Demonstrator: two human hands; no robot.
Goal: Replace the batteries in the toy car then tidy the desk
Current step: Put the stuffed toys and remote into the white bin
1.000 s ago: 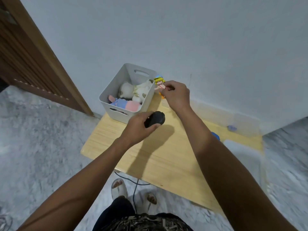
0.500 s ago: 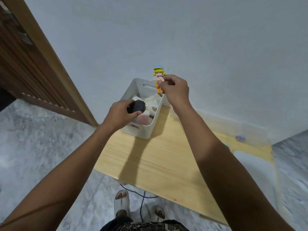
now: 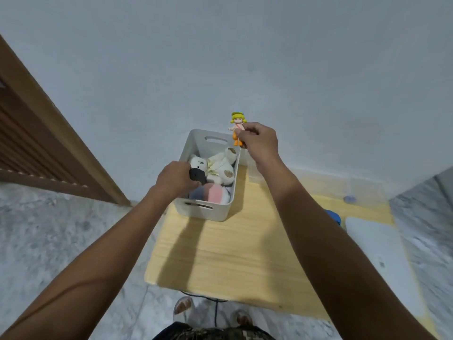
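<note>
- Head view: my left hand (image 3: 174, 179) curls its grip around a small black object (image 3: 197, 175), held over the near end of the white bin (image 3: 210, 212) on the wooden bench (image 3: 220, 261).
- My right hand (image 3: 259, 141) pinches a yellow-haired doll (image 3: 236, 127) above the bin's far right corner.
- Plush toys (image 3: 218, 168) fill the bin.

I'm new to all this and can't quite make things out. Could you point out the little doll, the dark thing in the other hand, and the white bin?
blonde doll figurine (image 3: 237, 119), head view, on its yellow hair.
black round object (image 3: 197, 175), head view, on its dark top.
white storage bin (image 3: 204, 211), head view, on its near wall.
</note>
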